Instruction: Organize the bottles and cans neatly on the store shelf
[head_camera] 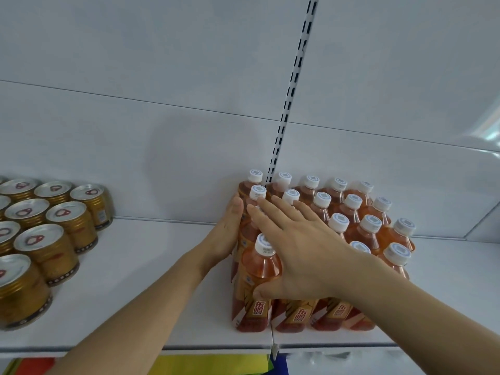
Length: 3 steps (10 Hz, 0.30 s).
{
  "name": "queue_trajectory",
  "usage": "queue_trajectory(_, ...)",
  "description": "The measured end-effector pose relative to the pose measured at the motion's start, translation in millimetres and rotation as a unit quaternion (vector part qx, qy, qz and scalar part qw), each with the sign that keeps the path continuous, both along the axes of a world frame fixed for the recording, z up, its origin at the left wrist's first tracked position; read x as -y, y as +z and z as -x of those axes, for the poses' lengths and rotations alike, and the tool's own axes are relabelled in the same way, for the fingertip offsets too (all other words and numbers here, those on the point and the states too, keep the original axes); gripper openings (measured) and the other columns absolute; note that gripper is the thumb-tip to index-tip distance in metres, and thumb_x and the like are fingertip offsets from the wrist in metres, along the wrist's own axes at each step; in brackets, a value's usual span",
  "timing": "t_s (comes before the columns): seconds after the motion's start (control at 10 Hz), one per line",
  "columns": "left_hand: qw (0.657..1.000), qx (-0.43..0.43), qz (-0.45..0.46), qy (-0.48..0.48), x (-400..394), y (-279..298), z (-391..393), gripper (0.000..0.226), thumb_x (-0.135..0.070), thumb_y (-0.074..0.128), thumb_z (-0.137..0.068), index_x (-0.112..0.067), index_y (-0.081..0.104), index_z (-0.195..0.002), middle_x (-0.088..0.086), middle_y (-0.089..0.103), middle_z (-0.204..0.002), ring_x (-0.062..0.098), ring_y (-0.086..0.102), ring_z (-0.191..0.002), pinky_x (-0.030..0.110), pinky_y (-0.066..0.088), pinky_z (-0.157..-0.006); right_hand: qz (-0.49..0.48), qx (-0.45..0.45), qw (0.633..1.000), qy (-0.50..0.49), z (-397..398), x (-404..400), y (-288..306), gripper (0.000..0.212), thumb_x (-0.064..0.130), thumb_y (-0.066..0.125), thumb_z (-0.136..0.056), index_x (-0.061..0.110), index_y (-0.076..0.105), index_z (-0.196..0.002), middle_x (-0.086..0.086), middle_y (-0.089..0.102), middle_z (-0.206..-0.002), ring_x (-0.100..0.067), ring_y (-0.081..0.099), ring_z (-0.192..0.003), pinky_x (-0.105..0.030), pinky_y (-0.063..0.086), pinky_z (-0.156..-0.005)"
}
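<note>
Several orange drink bottles [368, 234] with white caps stand in tight rows on the white shelf [151, 288], right of centre. My left hand [226, 234] presses flat against the left side of the block, fingers straight. My right hand [295, 250] lies over the bottle tops with fingers spread, its thumb against the front-left bottle [259, 269]. Several gold cans [51, 247] stand grouped at the shelf's left end.
Bare white shelf lies between the cans and the bottles and to the right of the bottles. A slotted upright rail [289, 98] runs up the back panel behind the bottles. Yellow and blue items [216, 365] show below the shelf edge.
</note>
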<state>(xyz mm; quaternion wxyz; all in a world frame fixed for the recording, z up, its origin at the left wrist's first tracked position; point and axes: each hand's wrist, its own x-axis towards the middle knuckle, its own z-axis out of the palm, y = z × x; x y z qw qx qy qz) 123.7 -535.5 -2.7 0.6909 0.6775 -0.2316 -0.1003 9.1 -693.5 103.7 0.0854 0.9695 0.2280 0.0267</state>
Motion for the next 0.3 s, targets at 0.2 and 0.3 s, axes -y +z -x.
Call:
queue_trajectory(0.2, 0.986, 0.106, -0.108, 0.07, -14.3, 1.8, -1.8, 0.057, -0.067, 0.016, -0.109, -0.045, 0.042, -0.154, -0.016, 0.045, -0.159, -0.002, 0.035, -0.15, 0.035, 0.026, -0.127, -0.008, -0.007, 1.0, -0.006, 2.9, -0.9, 2.9, 0.137, 0.096, 0.055, -0.073, 0.034, -0.026, -0.164, -0.002, -0.011, -0.179, -0.023, -0.015, -0.164, -0.051, -0.005, -0.132)
queue_trajectory(0.3, 0.962, 0.103, -0.224, 0.116, -25.5, 3.7, 0.9, 0.085, -0.078, 0.017, -0.1, -0.028, 0.02, -0.168, -0.006, 0.018, -0.175, 0.006, 0.012, -0.16, 0.036, 0.011, -0.132, -0.003, 0.002, 1.0, -0.009, 5.3, -1.6, 6.7, 0.131, 0.101, 0.045, -0.075, 0.035, -0.024, -0.164, -0.003, -0.012, -0.179, -0.023, -0.016, -0.164, -0.054, -0.005, -0.132)
